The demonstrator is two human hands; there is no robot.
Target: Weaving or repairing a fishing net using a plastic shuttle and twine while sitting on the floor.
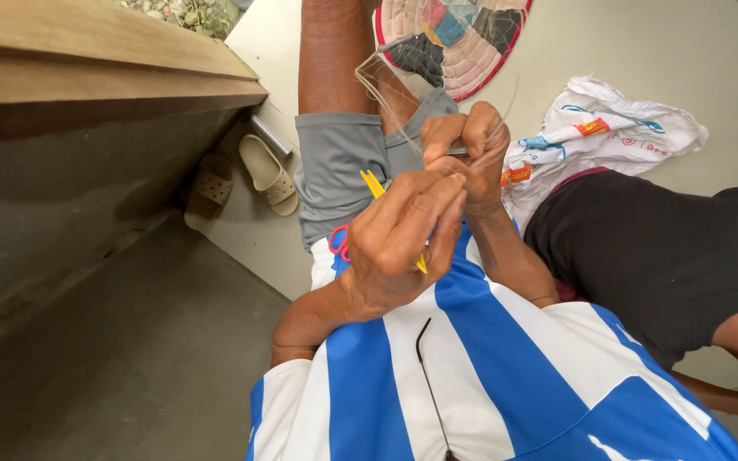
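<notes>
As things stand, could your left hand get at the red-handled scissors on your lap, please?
Probably yes: the left hand hovers right over the red-handled scissors, with nothing between them, though its fingers are pinching a thin strand and hold a yellow tool.

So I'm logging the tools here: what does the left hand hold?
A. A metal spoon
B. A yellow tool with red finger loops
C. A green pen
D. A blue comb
B: the left hand grips a yellow tool whose red loops show beside the palm.
</notes>
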